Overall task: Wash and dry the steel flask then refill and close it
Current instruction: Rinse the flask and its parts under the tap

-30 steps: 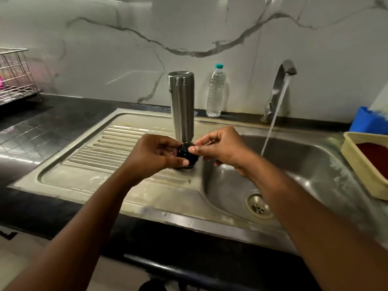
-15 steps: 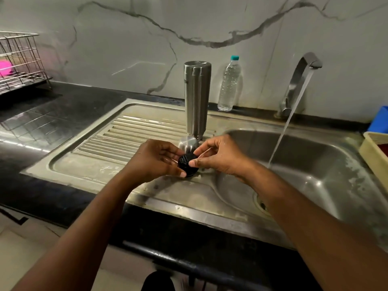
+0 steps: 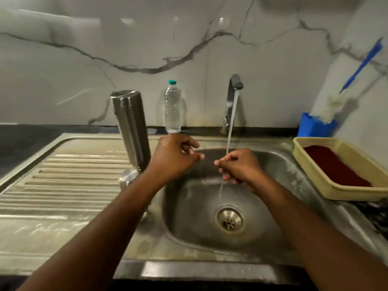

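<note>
Both hands (image 3: 207, 162) curled under tap water (image 3: 231, 127)

**One head-worn view over the sink**

A single wide-angle camera sits on the person's head, looking forward and down. It faces the marble wall (image 3: 63, 59) behind the sink (image 3: 210, 227), close above the basin, with both forearms reaching in from the bottom edge. Straight lines bow near the frame borders.

Plastic bottle (image 3: 172, 107) behind sink; blue brush holder (image 3: 315, 128), beige basket (image 3: 327, 185) right.
</note>
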